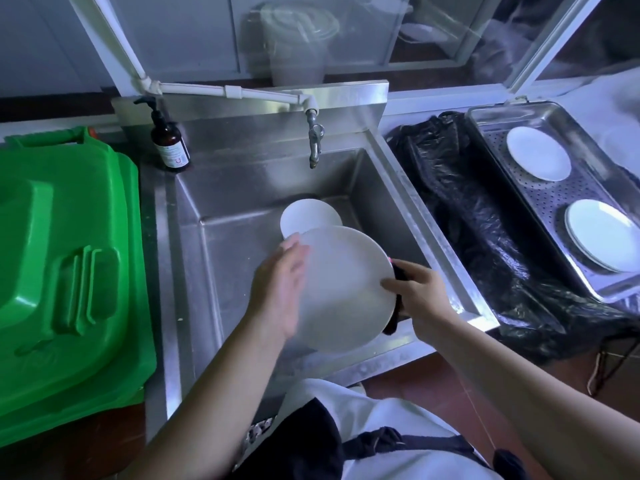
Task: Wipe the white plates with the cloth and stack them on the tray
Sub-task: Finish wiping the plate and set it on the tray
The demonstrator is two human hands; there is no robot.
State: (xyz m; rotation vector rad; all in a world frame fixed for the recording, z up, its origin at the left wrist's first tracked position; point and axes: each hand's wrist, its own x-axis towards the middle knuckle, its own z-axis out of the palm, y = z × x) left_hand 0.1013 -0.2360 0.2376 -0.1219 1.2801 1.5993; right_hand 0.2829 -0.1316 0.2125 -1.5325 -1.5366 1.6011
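White plate (343, 289) is held over the sink (242, 188): left hand (280, 292) lies flat, fingers straight, against its left edge. Right hand (419, 292) grips its right rim with a dark cloth (398, 306)

White plates (343, 289), dark cloth (398, 306), green bin (69, 254), black bag (467, 202), silver perforated tray (554, 199), amber bottle (169, 143).

large white plate (343, 289): round, tilted, centre of frame, above sink basin | small white plate (310, 216): in basin, partly hidden behind large plate | dark cloth (398, 306): at large plate's right rim, mostly hidden | steel tray (540, 114): perforated, right of frame | two white plates on tray: upper (538, 153), lower (602, 233), apart, unstacked
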